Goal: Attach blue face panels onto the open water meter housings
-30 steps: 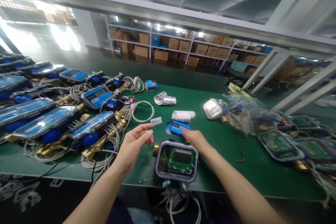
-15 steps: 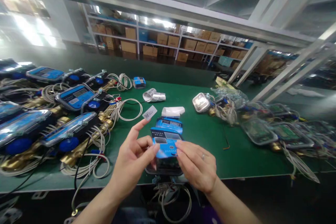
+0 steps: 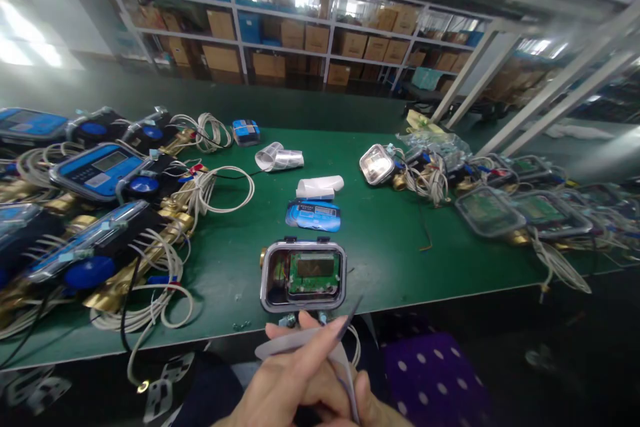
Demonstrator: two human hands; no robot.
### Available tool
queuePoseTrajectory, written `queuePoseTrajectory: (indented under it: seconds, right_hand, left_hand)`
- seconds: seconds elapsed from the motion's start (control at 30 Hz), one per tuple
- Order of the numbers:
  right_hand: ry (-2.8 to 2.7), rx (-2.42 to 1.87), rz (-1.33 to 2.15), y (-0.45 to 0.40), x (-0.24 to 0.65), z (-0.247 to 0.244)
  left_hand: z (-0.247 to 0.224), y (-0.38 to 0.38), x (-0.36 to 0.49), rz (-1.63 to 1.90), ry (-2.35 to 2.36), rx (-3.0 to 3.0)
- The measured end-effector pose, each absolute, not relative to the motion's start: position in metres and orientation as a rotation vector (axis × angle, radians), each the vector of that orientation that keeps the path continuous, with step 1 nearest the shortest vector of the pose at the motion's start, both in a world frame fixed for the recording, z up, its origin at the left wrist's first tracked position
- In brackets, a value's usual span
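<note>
1. One pale sheet (image 3: pixel 284 344), seemingly bent, lies between the person's hands, nearer than the meter housing (image 3: pixel 303 277); the left hand (image 3: pixel 295 383) has its fingers closed on it, while the right hand's (image 3: pixel 375 407) grip cannot be told (the hands overlap)
2. The step looks like peeling; the next move probably calls for parting layers cleanly
3. Beyond the single housing: one label stack (image 3: pixel 313 215), two curled films (image 3: pixel 320 185), one blue bundle (image 3: pixel 246 132)

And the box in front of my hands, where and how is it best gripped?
Probably clasp the box by its straight right wall, from the right: a brass fitting juts left, hinges sit on the far edge, clips on the near.
</note>
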State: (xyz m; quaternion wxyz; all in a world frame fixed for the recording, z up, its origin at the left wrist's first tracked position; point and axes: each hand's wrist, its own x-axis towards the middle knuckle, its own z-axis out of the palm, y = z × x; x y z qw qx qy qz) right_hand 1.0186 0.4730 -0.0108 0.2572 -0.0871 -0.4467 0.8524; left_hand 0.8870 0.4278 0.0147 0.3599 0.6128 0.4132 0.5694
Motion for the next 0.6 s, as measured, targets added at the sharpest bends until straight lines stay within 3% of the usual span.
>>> queuePoseTrajectory:
  seconds: [0.6]
  right_hand:
    - [-1.231, -0.261, 2.32, 0.48, 1.007, -0.014]
  left_hand:
    - [0.012, 0.435, 0.879, 1.539, 1.104, 1.652]
